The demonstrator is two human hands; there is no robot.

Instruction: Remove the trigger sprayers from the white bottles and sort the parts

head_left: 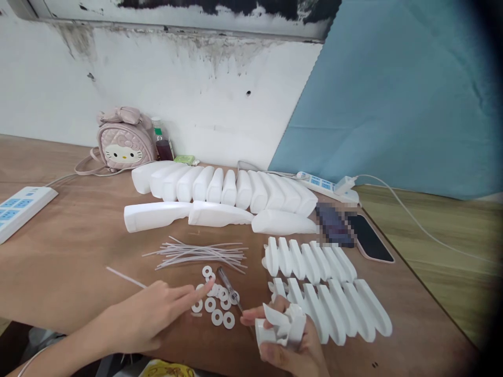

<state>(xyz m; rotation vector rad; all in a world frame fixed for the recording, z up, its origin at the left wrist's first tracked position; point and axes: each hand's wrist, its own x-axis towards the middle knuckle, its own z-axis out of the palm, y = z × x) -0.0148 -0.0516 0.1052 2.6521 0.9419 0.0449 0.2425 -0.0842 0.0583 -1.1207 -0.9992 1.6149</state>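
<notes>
My left hand (151, 311) reaches over the table, index finger stretched to a group of flat white washers (210, 305) and its tip at one of them. The other fingers are curled, and a thin white plastic rod (126, 277) runs out behind the hand, seemingly gripped in it; the grip itself is hidden. At lower right, my right hand (288, 340) is closed around a white plastic part (293, 325) with a round end and thin fins. Beside the washers, partly over them, lies a screwdriver (228, 283) with a clear handle, its tip close to my right fingers.
Loose thin rods (200, 255) lie in a pile. White curved shells (223, 186) stand in a row behind, three more (220, 215) before them. Long white trough-like pieces (334, 309) fill two rows at right. Phones (371, 238), power strips (23, 207) and a pink bag (126, 141) surround them.
</notes>
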